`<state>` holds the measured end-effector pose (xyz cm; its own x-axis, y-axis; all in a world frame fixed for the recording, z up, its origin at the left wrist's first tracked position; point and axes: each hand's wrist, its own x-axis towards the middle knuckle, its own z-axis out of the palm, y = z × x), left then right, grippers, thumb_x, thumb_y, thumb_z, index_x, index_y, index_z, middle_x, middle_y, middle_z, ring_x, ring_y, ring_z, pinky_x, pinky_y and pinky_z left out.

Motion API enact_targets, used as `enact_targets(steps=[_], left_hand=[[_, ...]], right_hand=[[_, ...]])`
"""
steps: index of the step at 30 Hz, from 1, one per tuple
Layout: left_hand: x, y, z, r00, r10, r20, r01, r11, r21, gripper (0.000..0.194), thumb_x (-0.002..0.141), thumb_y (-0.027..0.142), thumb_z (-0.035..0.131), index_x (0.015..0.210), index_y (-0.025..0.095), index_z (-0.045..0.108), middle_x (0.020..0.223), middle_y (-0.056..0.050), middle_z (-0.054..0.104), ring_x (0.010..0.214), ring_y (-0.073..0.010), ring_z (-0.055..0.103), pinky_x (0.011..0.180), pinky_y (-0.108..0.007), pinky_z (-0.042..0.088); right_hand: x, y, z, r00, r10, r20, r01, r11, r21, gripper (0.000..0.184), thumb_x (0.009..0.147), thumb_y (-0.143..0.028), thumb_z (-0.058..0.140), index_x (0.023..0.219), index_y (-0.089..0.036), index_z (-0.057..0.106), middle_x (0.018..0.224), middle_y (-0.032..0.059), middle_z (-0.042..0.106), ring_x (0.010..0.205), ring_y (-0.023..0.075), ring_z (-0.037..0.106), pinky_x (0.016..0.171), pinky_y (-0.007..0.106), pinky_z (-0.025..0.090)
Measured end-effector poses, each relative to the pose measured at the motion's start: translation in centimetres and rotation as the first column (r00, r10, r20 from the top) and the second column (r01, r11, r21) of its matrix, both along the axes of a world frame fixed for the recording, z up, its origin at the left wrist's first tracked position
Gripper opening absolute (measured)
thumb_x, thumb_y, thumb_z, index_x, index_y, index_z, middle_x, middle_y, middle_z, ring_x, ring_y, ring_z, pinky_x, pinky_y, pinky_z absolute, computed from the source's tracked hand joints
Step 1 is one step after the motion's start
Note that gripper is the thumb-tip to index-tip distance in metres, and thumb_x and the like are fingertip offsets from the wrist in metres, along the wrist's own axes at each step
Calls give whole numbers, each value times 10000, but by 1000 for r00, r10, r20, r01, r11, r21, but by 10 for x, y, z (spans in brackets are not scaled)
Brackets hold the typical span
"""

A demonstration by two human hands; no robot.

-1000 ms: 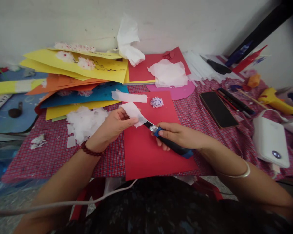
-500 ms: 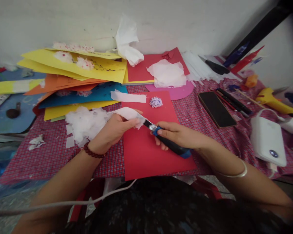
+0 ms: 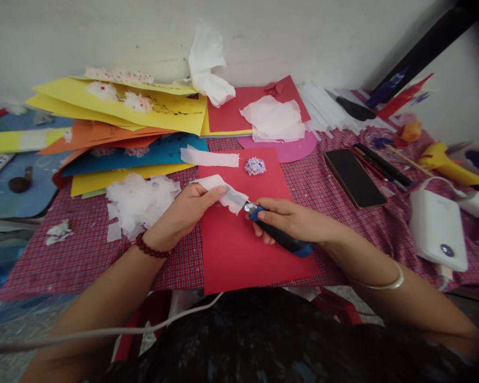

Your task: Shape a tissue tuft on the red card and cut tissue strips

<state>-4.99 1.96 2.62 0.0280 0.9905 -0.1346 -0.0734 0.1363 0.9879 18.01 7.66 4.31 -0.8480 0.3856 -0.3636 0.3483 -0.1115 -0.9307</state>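
My left hand (image 3: 189,208) pinches a strip of white tissue paper (image 3: 232,196) between thumb and fingers. My right hand (image 3: 289,219) is wrapped round a blue and black utility knife (image 3: 281,236). The knife's metal tip meets the right end of the tissue, and its blade is mostly hidden behind the paper. Both hands are above a sheet of red paper (image 3: 255,255). A small ball speckled white and purple (image 3: 255,166) sits on the sheet, and another white paper strip (image 3: 209,157) lies across its upper left edge. Torn white tissue pieces (image 3: 138,199) are heaped beside my left hand.
Yellow cards (image 3: 143,109) with paper blossoms are stacked at the back left. A phone (image 3: 355,178), pens (image 3: 383,166) and a white power bank (image 3: 438,229) lie to the right. A white cable (image 3: 143,331) runs in front of my body.
The tissue has shifted right along the knife, covering blade that showed before. My left thumb now lies farther back from the paper's right end. My right hand has hardly moved.
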Motion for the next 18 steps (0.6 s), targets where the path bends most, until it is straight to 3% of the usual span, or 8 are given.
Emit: enact_targets(steps=[6,14,18], left_hand=[[-1,-1,-2,996,-88,13,89,995,-41,302,837,483,691,825,184,734,763,-19,724,707,-157,647,743,-305,545],[-1,3,-2,992,51,114,-60,996,72,265,725,309,821,935,182,720,926,-33,739,825,-158,661,825,-312,524],[0,3,-3,990,62,130,-72,994,78,247,697,249,840,889,176,704,857,-8,725,769,-127,640,789,-277,513]], right_hand=[[0,0,1,1000,-9,-2,9,1000,1,227,1000,-406,446,930,-193,482,851,19,631,679,98,629,676,254,569],[0,-1,2,1000,-6,-1,6,1000,10,242,994,-429,457,938,-195,483,833,13,637,666,101,632,651,248,564],[-1,-1,2,1000,-7,0,7,1000,18,251,989,-433,463,917,-194,482,818,10,632,668,100,631,661,248,560]])
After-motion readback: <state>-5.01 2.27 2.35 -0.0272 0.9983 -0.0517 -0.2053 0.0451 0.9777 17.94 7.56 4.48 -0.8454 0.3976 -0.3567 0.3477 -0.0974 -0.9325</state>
